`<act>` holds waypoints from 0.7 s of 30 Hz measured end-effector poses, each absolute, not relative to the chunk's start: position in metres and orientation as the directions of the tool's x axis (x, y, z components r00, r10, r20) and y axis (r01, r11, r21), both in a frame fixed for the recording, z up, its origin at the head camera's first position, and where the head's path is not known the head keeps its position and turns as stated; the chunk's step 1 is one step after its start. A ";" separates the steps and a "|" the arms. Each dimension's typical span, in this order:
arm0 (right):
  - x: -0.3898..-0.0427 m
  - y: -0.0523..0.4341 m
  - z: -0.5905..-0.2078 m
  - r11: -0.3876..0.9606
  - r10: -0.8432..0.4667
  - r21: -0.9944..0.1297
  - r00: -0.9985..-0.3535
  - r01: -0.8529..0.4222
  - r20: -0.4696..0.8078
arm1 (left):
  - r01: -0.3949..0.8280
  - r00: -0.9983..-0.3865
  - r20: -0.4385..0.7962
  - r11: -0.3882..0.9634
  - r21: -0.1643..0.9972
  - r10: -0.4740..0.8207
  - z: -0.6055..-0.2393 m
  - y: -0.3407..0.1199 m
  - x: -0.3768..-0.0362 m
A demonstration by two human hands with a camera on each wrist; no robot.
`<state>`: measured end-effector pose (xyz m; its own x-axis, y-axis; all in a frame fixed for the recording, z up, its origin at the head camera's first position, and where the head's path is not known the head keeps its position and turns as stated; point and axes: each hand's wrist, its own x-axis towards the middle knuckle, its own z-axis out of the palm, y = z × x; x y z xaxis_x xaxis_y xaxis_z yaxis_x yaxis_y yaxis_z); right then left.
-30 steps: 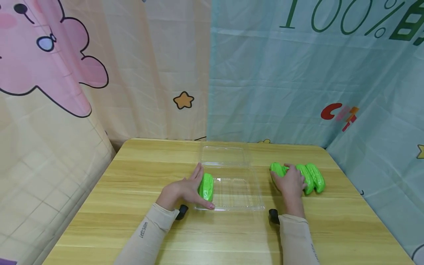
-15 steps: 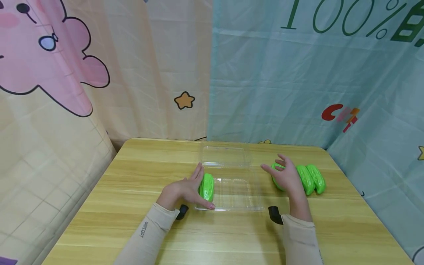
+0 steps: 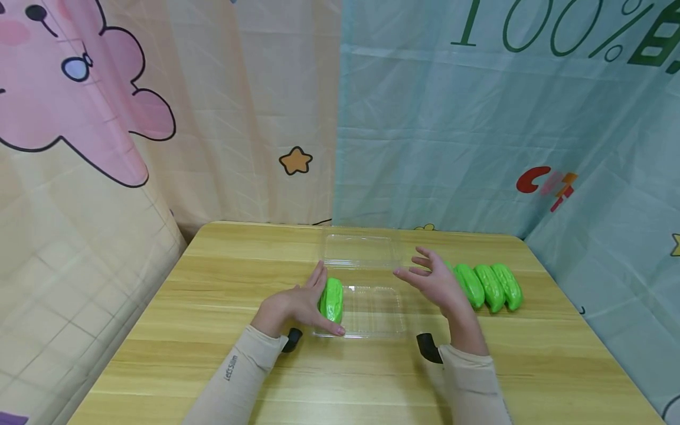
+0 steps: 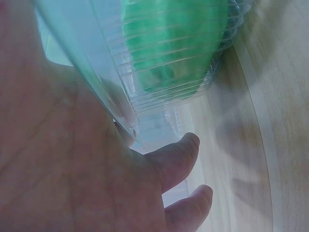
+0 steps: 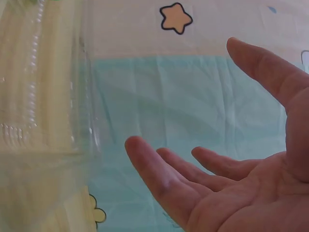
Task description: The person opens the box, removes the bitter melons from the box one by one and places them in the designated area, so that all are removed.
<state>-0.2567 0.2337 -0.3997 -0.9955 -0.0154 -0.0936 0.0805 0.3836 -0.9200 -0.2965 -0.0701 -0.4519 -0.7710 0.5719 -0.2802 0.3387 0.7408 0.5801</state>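
Note:
A clear plastic clamshell box (image 3: 374,313) lies opened on the table, its lid (image 3: 358,248) folded back. One glossy green, ridged, elongated piece (image 3: 332,300) is at its left end; in the left wrist view the same green piece (image 4: 174,43) shows through the ribbed wall. My left hand (image 3: 297,304) rests against the box's left side, thumb at the front rim and straight fingers towards the back. Fingers spread and holding nothing, my right hand (image 3: 438,283) hovers just right of the box. Behind it, several similar green pieces (image 3: 490,288) stand in a row.
The wooden table (image 3: 212,354) has rounded far corners. Printed curtains (image 3: 255,118) hang behind it and along both sides. A black wrist camera mount (image 3: 428,348) juts from the right sleeve, another mount (image 3: 291,340) from the left.
My right hand has let go of the row of green pieces, lifted, and moved left towards the box with its fingers spread. The left hand has stayed in place.

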 end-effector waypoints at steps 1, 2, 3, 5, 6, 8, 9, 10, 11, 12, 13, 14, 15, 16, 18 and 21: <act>-0.258 0.232 -0.401 0.377 -0.027 -0.923 -0.995 0.077 -0.094 | 0.337 -0.771 -0.282 0.742 0.580 0.571 -0.452 -0.070 -0.297; -0.258 0.230 -0.403 0.370 -0.040 -0.926 -0.995 0.074 -0.095 | 0.337 -0.771 -0.284 0.742 0.579 0.571 -0.452 -0.070 -0.297; -0.259 0.228 -0.404 0.363 -0.052 -0.929 -0.994 0.071 -0.096 | 0.337 -0.770 -0.285 0.743 0.579 0.571 -0.452 -0.070 -0.297; -0.261 0.224 -0.407 0.347 -0.068 -0.936 -0.993 0.067 -0.096 | 0.339 -0.769 -0.286 0.743 0.577 0.573 -0.452 -0.070 -0.297; -0.262 0.223 -0.408 0.348 -0.073 -0.935 -0.993 0.066 -0.097 | 0.340 -0.769 -0.285 0.743 0.576 0.572 -0.452 -0.070 -0.297; -0.263 0.219 -0.410 0.341 -0.086 -0.938 -0.991 0.065 -0.099 | 0.343 -0.769 -0.283 0.744 0.573 0.573 -0.452 -0.070 -0.297; -0.263 0.217 -0.411 0.342 -0.090 -0.938 -0.991 0.065 -0.102 | 0.344 -0.770 -0.281 0.744 0.573 0.572 -0.452 -0.070 -0.297; -0.263 0.215 -0.412 0.337 -0.094 -0.939 -0.990 0.067 -0.104 | 0.344 -0.771 -0.281 0.745 0.572 0.572 -0.452 -0.070 -0.297; -0.264 0.213 -0.413 0.333 -0.099 -0.940 -0.989 0.070 -0.108 | 0.343 -0.772 -0.279 0.745 0.572 0.570 -0.453 -0.069 -0.297; -0.264 0.211 -0.414 0.333 -0.103 -0.941 -0.989 0.070 -0.110 | 0.341 -0.774 -0.280 0.746 0.571 0.568 -0.453 -0.069 -0.297; -0.265 0.209 -0.415 0.333 -0.108 -0.940 -0.988 0.068 -0.109 | 0.339 -0.775 -0.281 0.748 0.571 0.566 -0.453 -0.069 -0.297; -0.265 0.207 -0.416 0.337 -0.113 -0.939 -0.988 0.064 -0.108 | 0.337 -0.776 -0.282 0.748 0.572 0.564 -0.452 -0.069 -0.297; -0.265 0.205 -0.418 0.343 -0.116 -0.937 -0.987 0.062 -0.107 | 0.334 -0.777 -0.283 0.750 0.571 0.562 -0.452 -0.069 -0.297; -0.265 0.202 -0.419 0.345 -0.117 -0.937 -0.987 0.061 -0.107 | 0.332 -0.778 -0.284 0.751 0.570 0.560 -0.452 -0.069 -0.297; -0.265 0.198 -0.421 0.363 -0.121 -0.930 -0.987 0.057 -0.108 | 0.330 -0.781 -0.284 0.753 0.569 0.556 -0.452 -0.069 -0.297; -0.265 0.192 -0.423 0.374 -0.129 -0.925 -0.985 0.060 -0.116 | 0.330 -0.783 -0.284 0.756 0.565 0.554 -0.452 -0.068 -0.297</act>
